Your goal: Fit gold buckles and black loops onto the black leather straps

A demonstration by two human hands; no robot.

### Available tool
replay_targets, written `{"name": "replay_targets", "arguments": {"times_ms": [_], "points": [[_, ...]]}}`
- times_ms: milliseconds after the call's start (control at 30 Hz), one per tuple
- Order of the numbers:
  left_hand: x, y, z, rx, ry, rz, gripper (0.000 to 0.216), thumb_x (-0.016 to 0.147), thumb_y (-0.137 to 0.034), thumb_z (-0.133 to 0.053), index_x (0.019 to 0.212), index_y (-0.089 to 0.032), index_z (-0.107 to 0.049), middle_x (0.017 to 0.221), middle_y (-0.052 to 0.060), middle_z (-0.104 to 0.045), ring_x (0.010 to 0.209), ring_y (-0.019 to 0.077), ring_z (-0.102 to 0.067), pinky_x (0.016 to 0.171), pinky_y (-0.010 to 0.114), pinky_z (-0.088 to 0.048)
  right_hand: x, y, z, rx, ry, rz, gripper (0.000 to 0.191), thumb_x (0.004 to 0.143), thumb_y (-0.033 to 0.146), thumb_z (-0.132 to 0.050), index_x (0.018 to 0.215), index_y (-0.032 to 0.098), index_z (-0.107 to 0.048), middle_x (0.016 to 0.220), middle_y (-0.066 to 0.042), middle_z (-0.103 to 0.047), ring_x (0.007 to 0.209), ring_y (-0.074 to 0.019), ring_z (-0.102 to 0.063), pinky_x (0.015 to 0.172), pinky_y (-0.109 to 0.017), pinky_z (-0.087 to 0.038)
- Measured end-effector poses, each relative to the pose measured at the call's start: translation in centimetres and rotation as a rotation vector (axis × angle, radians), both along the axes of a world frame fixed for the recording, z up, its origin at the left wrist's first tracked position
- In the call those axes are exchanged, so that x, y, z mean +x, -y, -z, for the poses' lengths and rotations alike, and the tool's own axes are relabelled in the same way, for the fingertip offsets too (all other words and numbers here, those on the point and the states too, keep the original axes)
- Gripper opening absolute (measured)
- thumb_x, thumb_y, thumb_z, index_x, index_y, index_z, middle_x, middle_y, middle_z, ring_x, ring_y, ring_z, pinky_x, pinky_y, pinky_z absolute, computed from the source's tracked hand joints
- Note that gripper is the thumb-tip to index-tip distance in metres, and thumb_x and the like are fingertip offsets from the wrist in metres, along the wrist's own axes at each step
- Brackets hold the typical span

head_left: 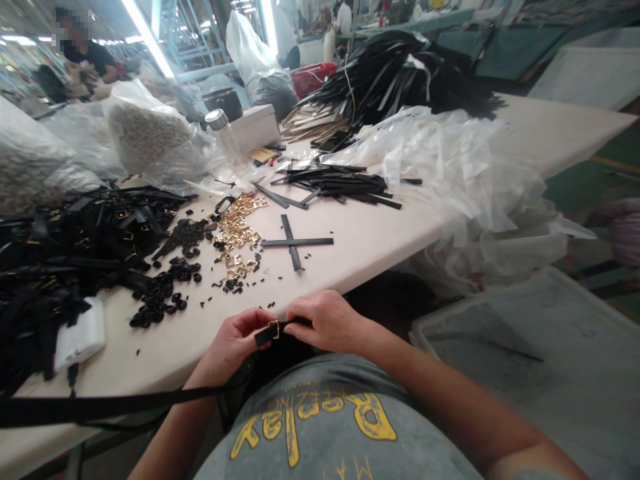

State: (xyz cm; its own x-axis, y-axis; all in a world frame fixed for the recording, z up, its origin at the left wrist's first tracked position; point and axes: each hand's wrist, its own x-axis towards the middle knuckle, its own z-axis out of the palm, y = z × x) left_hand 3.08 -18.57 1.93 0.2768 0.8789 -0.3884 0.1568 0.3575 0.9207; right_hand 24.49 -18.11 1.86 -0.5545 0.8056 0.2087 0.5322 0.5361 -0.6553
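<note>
In a workshop under strip lights [147, 40], at a pale table [370, 230] strewn with black strips [335, 181], gold buckles [237, 230] and small black pieces [165, 293], holds both forearms angled inward, wrists bent, in front of a grey shirt [325, 400]. Hovers left hand [233, 341] and right hand [327, 323] just off the table's near edge, close together, a small gap between. With the left, pinches a strap [264, 337] beside its buckle [277, 328], between thumb and bent fingers. With the right, back upward, clasps the strap's other side between thumb and curled forefinger, remaining fingertips hidden. Has the buckle on the strap between both grips, nearer the left; cannot tell how threaded. Leaves the strap's short end poking out past the left thumb.
</note>
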Motion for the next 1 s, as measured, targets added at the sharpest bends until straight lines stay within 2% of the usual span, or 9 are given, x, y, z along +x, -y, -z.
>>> {"name": "replay_targets", "arguments": {"times_ms": [100,167,267,367,433,600,767,900,1000], "points": [[0.0,-0.4,0.1,0.017,-0.022,0.026,0.021,0.067,-0.032,-0.079,0.068,-0.016,-0.068,0.060,-0.001,-0.060,0.053,0.0102,-0.049,0.051,0.020,-0.039,-0.2,-1.8,-0.7,0.264,0.167,-0.083,0.016,0.089,0.025,-0.060,0.075,0.018,-0.062,0.076,-0.003,-0.065,0.067,-0.0145,-0.054,0.064,-0.027,-0.035],[0.4,-0.6,0.3,0.034,0.018,-0.029,0.018,0.067,-0.030,-0.077,0.066,-0.016,-0.066,0.059,-0.001,-0.060,0.053,0.0106,-0.050,0.052,0.021,-0.040,-0.5,-2.8,-1.1,0.416,0.165,-0.103,0.014,0.093,0.023,-0.055,0.082,0.018,-0.063,0.088,-0.006,-0.067,0.080,-0.0167,-0.058,0.076,-0.029,-0.039],[1.1,-1.0,0.8,0.021,0.163,-0.203,0.015,0.065,-0.027,-0.076,0.068,-0.016,-0.065,0.059,-0.001,-0.062,0.053,0.0103,-0.052,0.053,0.020,-0.042,-1.0,-3.5,-1.1,0.462,0.030,0.035,0.012,0.095,0.022,-0.052,0.091,0.019,-0.063,0.104,-0.008,-0.066,0.095,-0.0184,-0.058,0.090,-0.032,-0.038],[1.7,-1.2,1.4,-0.008,0.300,-0.345,0.017,0.063,-0.027,-0.077,0.071,-0.016,-0.066,0.060,-0.001,-0.063,0.050,0.0083,-0.051,0.049,0.018,-0.039,-1.4,-2.9,-0.2,0.242,-0.032,0.195,0.011,0.089,0.027,-0.061,0.083,0.018,-0.064,0.090,-0.006,-0.065,0.083,-0.0173,-0.059,0.079,-0.029,-0.042],[1.9,-1.2,1.8,-0.021,0.343,-0.376,0.019,0.062,-0.027,-0.079,0.073,-0.017,-0.068,0.063,-0.001,-0.065,0.049,0.0074,-0.051,0.048,0.018,-0.039,-1.6,-2.2,0.6,0.035,-0.054,0.184,0.013,0.085,0.032,-0.066,0.084,0.018,-0.066,0.081,-0.003,-0.064,0.074,-0.0155,-0.058,0.071,-0.026,-0.043],[2.1,-1.0,2.6,0.019,0.316,-0.303,0.018,0.068,-0.028,-0.080,0.076,-0.016,-0.071,0.068,0.001,-0.068,0.055,0.0086,-0.054,0.053,0.019,-0.042,-2.6,-1.4,2.3,-0.280,-0.450,0.170,0.021,0.084,0.037,-0.067,0.090,0.018,-0.069,0.084,-0.002,-0.066,0.079,-0.0156,-0.061,0.074,-0.026,-0.046],[2.6,-0.7,2.5,0.084,0.283,-0.257,0.018,0.073,-0.032,-0.078,0.075,-0.016,-0.071,0.062,0.000,-0.065,0.057,0.0102,-0.056,0.057,0.021,-0.044,-3.8,-1.4,2.4,-0.629,-0.877,0.186,0.032,0.080,0.048,-0.068,0.091,0.018,-0.070,0.075,-0.001,-0.065,0.070,-0.0161,-0.059,0.066,-0.028,-0.049],[2.8,-0.4,2.1,0.112,0.235,-0.198,0.021,0.072,-0.035,-0.077,0.071,-0.015,-0.070,0.061,0.001,-0.064,0.057,0.0114,-0.056,0.057,0.023,-0.044,-4.0,-1.4,2.5,-0.714,-0.949,0.190,0.028,0.079,0.044,-0.070,0.088,0.018,-0.070,0.074,-0.001,-0.064,0.065,-0.0144,-0.057,0.062,-0.027,-0.049],[1.3,-0.9,1.8,0.162,0.119,-0.099,0.023,0.074,-0.038,-0.073,0.080,-0.015,-0.071,0.068,0.003,-0.068,0.058,0.0137,-0.059,0.057,0.025,-0.046,-3.4,-1.6,2.8,-0.629,-0.891,0.184,0.025,0.081,0.042,-0.069,0.087,0.018,-0.071,0.078,-0.002,-0.066,0.070,-0.0150,-0.058,0.067,-0.027,-0.049]]}}
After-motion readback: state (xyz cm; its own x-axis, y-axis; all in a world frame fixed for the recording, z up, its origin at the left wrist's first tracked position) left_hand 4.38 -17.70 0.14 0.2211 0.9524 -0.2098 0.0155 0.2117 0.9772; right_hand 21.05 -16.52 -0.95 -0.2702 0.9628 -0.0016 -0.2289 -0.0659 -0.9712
